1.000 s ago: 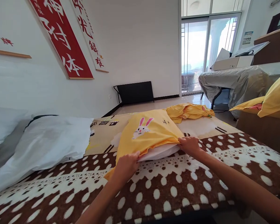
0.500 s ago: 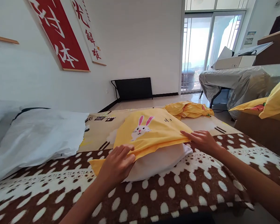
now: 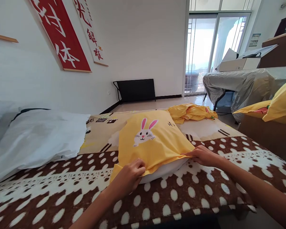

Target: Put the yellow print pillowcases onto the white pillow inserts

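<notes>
white pillows (image 3: 45, 136) lie at the left of a dotted brown-and-cream blanket (image 3: 157, 197) as a left hand (image 3: 131, 175), fingers curled closed, grips the near edge of a yellow rabbit-print pillowcase (image 3: 152, 140) in the middle of the bedding. a white pillow insert (image 3: 165, 171) shows beneath that edge. a right hand (image 3: 203, 156) pinches its right corner, thumb and fingers closed; beyond, crumpled yellow fabric (image 3: 193, 113) rests near the pillowcase.
</notes>
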`<action>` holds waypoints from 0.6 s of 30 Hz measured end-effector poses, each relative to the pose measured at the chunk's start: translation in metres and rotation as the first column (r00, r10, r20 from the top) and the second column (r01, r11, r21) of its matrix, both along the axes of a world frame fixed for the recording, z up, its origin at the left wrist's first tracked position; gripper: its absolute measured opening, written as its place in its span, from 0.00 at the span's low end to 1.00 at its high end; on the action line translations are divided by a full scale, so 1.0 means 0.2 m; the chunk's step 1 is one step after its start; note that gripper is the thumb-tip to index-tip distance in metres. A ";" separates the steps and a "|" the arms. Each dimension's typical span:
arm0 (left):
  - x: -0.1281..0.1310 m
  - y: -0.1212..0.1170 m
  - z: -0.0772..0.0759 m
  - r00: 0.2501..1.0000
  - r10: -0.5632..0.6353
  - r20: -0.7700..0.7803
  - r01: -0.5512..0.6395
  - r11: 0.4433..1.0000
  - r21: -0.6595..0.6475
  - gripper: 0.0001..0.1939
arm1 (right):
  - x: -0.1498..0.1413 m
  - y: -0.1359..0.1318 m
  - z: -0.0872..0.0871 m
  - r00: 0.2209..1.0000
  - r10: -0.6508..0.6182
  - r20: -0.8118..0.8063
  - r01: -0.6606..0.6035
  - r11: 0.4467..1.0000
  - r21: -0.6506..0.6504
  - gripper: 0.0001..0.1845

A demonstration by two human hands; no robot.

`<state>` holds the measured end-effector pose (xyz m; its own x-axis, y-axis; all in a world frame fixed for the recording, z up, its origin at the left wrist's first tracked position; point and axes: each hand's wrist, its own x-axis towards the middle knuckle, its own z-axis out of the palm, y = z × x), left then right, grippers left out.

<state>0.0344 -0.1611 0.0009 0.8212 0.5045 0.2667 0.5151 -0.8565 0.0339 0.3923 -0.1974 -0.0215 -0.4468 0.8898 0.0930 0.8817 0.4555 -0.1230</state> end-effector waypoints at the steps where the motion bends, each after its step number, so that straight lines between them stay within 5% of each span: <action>1: 0.00 0.00 0.00 0.999 0.041 0.003 -0.041 0.999 -0.031 0.12 | 0.00 0.00 0.02 1.000 -0.004 -0.010 0.004 1.000 -0.004 0.23; 3: 0.01 -0.01 0.01 0.993 0.114 0.026 -0.111 0.990 -0.091 0.10 | 0.00 -0.01 0.06 1.000 -0.028 -0.008 0.028 1.000 0.003 0.21; 6: 0.01 0.00 -0.01 0.986 0.165 0.037 -0.160 0.980 -0.115 0.23 | 0.01 -0.02 0.09 0.989 -0.132 0.063 0.129 0.991 0.046 0.25; 11: -0.11 0.06 -0.06 0.963 0.250 -0.105 -0.247 0.968 0.042 0.25 | 0.03 -0.02 0.09 0.982 -0.157 0.108 0.152 0.987 0.052 0.23; 14: -0.21 0.08 -0.06 0.980 0.172 -0.099 -0.166 0.984 0.062 0.27 | 0.02 -0.01 0.08 0.994 -0.057 0.089 0.054 0.998 0.045 0.17; 18: -0.27 0.07 0.00 0.999 0.044 -0.021 -0.044 0.999 -0.023 0.23 | 0.00 0.03 0.10 0.997 0.025 0.068 -0.038 0.980 0.195 0.13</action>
